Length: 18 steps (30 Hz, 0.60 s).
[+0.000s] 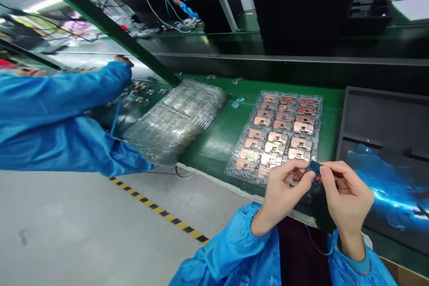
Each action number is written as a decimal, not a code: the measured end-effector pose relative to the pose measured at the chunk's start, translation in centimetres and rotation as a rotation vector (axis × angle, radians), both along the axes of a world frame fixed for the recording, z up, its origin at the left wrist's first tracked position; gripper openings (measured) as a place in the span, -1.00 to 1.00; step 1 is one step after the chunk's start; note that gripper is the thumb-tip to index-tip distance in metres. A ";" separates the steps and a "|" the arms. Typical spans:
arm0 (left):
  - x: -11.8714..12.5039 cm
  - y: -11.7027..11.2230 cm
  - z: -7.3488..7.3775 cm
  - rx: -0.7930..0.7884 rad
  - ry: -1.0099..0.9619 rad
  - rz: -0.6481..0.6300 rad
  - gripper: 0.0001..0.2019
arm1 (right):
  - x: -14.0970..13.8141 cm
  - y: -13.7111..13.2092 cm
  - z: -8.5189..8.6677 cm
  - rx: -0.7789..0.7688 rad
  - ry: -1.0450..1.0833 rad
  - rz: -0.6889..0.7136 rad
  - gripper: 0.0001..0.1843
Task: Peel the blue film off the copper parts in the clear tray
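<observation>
Green assembly-line belt (214, 143) runs across the view beside a grey floor, and a co-worker's blue sleeve (56, 116) reaches in from the left past a stack of clear plastic trays (174, 120). The person's hands are raised over the near corner of a clear tray (239, 165) holding rows of copper-coloured parts (276, 129). The left hand (284, 196) and right hand (348, 201) are both closed, their fingertips pinching a small dark blue piece (314, 169) between them, so it sits inside the grip, above the tray. Another blue piece (237, 103) lies loose on the belt, and a black tray (372, 116) lined with shiny blue film (385, 183) sits to the right.
</observation>
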<state>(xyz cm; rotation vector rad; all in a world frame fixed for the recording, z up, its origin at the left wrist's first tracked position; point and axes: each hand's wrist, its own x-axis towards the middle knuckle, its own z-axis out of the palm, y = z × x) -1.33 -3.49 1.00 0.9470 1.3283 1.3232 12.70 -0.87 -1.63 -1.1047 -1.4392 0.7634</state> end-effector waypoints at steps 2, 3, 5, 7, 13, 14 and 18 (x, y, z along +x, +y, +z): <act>0.1 -0.3 0.0 -0.004 -0.014 -0.012 -0.90 | -0.1 0.0 0.0 0.041 -0.003 -0.024 -0.84; 0.1 -0.5 -0.1 -0.006 -0.033 -0.025 -0.89 | -0.1 0.0 0.0 0.058 -0.002 -0.053 -0.79; 0.1 -1.0 -0.1 -0.031 -0.108 -0.067 -0.83 | -0.4 0.0 0.1 0.059 0.001 -0.108 -0.73; -0.2 -1.2 -0.4 -0.067 -0.229 -0.115 -0.71 | -0.5 0.2 0.2 0.009 -0.008 -0.115 -0.71; -1.4 -0.9 -0.7 -0.209 -0.550 -0.245 -0.60 | 0.5 0.5 1.4 -0.031 -0.093 0.078 -0.59; -1.6 -0.9 -0.6 -0.231 -0.588 -0.262 -0.62 | 0.8 0.4 1.6 -0.010 -0.081 0.104 -0.63; -1.9 -0.7 -0.1 -0.270 -0.674 -0.291 -0.68 | 2.0 0.0 2.5 0.072 -0.089 0.168 -0.70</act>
